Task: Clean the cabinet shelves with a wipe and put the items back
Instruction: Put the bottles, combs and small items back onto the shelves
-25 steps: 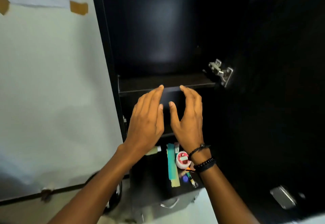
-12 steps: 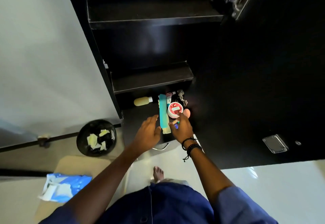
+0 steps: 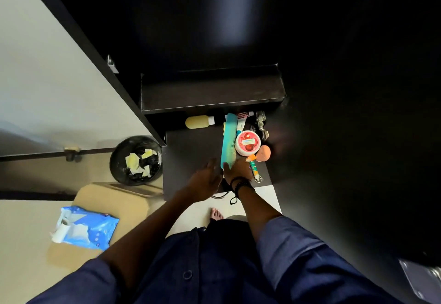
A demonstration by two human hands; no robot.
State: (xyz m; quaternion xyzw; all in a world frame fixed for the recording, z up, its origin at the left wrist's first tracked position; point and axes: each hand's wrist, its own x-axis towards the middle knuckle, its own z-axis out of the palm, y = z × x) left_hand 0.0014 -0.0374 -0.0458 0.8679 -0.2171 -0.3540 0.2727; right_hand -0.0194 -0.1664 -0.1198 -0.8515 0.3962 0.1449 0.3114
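A person leans over the cabinet's lowest ledge (image 3: 191, 156). The left hand (image 3: 207, 180) is loosely open and empty beside a teal comb (image 3: 228, 144). The right hand (image 3: 236, 171) touches the comb's near end, grip unclear. The wipes pack (image 3: 86, 228) lies well apart on the floor.

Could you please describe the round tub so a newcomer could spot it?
Look at the black surface below the cabinet shelf, where small items cluster. The tub sits between the teal comb and the orange sponge; it alone is round, white, with a red lid.
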